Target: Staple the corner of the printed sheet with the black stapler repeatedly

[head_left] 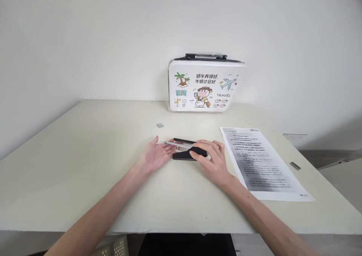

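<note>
A black stapler [183, 156] is held just above the tabletop, its top cover swung apart from the base so that the metal staple channel [181, 146] shows between them. My right hand [212, 158] grips its hinge end, with the fingers over the top and the thumb along the near side. Palm up, my left hand [158, 155] lies at the other end with its fingers stretched out and reaching behind the stapler's front. Whether those fingertips touch the stapler is hard to see. I cannot tell whether staples sit in the channel.
Beyond my hands lie several small staple strips [160, 125]. A printed paper sheet [254, 158] lies to the right, with another staple strip [295, 166] past it near the right edge. At the back, a white cartoon-printed case [206, 84] stands against the wall.
</note>
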Demonstrator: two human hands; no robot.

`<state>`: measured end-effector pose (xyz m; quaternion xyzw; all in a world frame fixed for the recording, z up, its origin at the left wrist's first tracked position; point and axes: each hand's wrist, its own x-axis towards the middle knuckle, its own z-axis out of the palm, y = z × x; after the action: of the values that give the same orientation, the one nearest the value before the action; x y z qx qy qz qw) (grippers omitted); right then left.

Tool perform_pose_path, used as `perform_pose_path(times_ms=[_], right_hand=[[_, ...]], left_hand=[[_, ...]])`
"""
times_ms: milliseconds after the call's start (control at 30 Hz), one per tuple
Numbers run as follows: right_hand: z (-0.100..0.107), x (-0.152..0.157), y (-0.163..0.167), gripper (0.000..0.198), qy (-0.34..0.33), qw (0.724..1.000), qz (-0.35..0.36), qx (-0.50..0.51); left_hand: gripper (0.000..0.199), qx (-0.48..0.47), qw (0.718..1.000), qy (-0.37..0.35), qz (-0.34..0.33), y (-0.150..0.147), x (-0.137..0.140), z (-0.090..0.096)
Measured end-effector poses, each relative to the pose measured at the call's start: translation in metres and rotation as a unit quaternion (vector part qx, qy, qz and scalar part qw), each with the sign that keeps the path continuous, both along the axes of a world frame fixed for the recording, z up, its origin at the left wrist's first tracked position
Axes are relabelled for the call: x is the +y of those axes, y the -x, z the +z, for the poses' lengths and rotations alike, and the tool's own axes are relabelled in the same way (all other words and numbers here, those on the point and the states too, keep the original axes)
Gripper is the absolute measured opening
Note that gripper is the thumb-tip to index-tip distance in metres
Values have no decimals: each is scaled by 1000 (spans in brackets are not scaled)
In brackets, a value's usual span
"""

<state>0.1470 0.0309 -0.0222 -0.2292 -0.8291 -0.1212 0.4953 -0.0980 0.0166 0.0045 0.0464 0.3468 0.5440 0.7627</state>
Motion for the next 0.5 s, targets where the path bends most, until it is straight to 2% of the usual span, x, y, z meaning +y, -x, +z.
perform_pose_path(times_ms=[133, 300, 500], right_hand=[[-1, -1, -2, 31, 12, 1000, 1, -12], [-2, -1, -3, 35, 30, 999, -8, -17], [-1, -1, 2, 29, 17, 1000, -8, -25]], left_hand=[[75, 1, 1000, -3, -2, 1, 0, 0], [73, 2, 1000, -6, -16, 1, 0, 0], [72, 7, 1000, -10, -13, 5, 1, -5]])
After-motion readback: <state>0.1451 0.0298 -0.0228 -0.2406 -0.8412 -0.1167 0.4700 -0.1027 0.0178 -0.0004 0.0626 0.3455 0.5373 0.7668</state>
